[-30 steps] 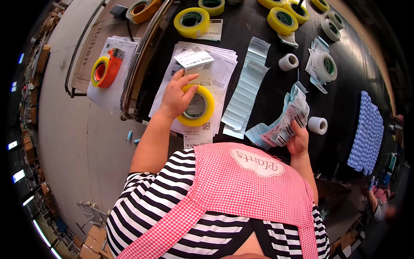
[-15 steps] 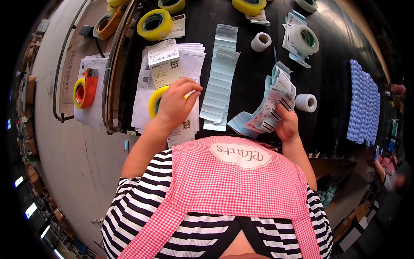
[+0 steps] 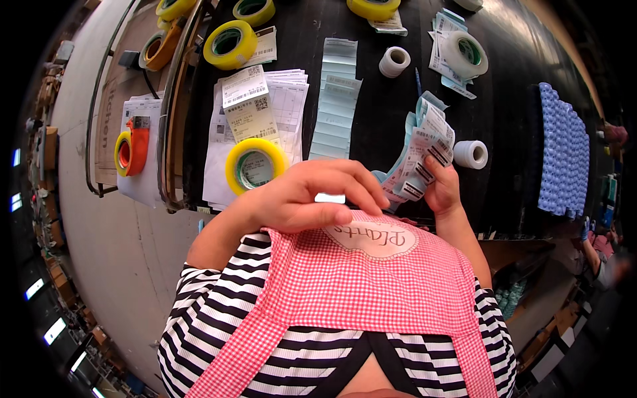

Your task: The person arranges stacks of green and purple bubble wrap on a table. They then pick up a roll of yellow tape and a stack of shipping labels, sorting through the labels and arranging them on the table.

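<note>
My right hand [image 3: 442, 184] grips a folded bunch of printed labels [image 3: 424, 147] with pale blue backing, thumb on top. My left hand [image 3: 318, 196] hovers over the table's near edge with fingers stretched and thumb apart, nothing visible in it. Partly under it lies a long pale blue strip of labels [image 3: 337, 109]. To its left, a yellow tape roll [image 3: 232, 166] rests on a printed label strip [image 3: 251, 99] and a stack of white sheets [image 3: 292, 106]. A small white roll [image 3: 470, 154] stands just right of the held labels.
On the black table [image 3: 504, 119] are another small white roll [image 3: 395, 61], a clear tape roll [image 3: 463, 54] on labels, and further yellow tape rolls [image 3: 230, 44]. Bumpy blue packaging [image 3: 563, 152] lies at right. An orange tape dispenser [image 3: 138, 146] sits beyond the metal rail [image 3: 174, 99].
My left hand has moved right and nearer from the yellow tape roll toward the held labels, uncovering the roll. My right hand still holds the labels in nearly the same place.
</note>
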